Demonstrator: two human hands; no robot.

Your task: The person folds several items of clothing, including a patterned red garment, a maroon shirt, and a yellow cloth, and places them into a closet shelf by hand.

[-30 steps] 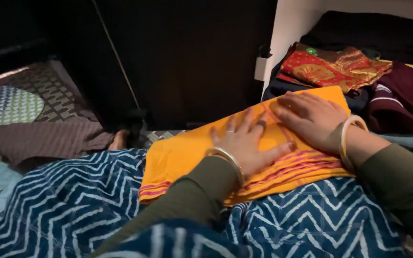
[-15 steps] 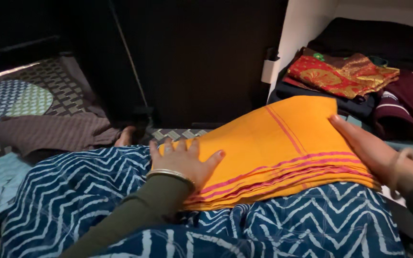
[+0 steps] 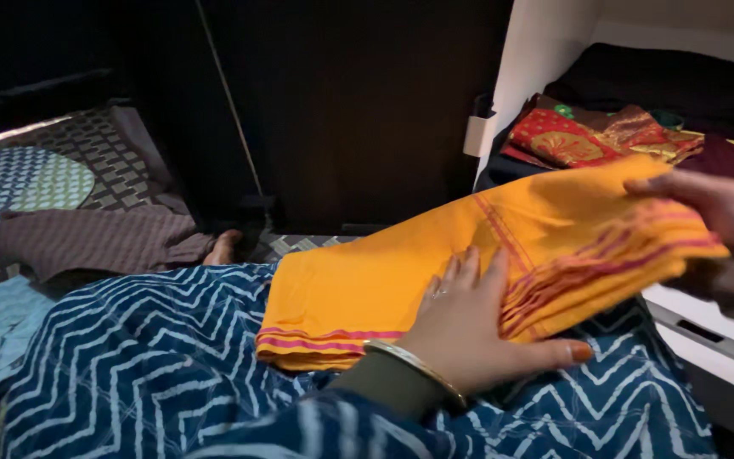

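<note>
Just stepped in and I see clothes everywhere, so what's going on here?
A person sits with a folded orange cloth with pink border stripes on their lap, over a blue zigzag-print garment. The left hand presses flat on it, while the right hand grips and raises its far end. More folded clothes sit on the white shelf ahead.

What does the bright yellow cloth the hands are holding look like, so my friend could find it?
Start at the blue zigzag-print fabric across the person's lap. On it rests a folded orange-yellow cloth, with the left hand flat on it and the right hand lifting its far end. Unlike the red-and-gold patterned cloth on the shelf behind, it is plain, with thin pink stripes along its edges.
</note>
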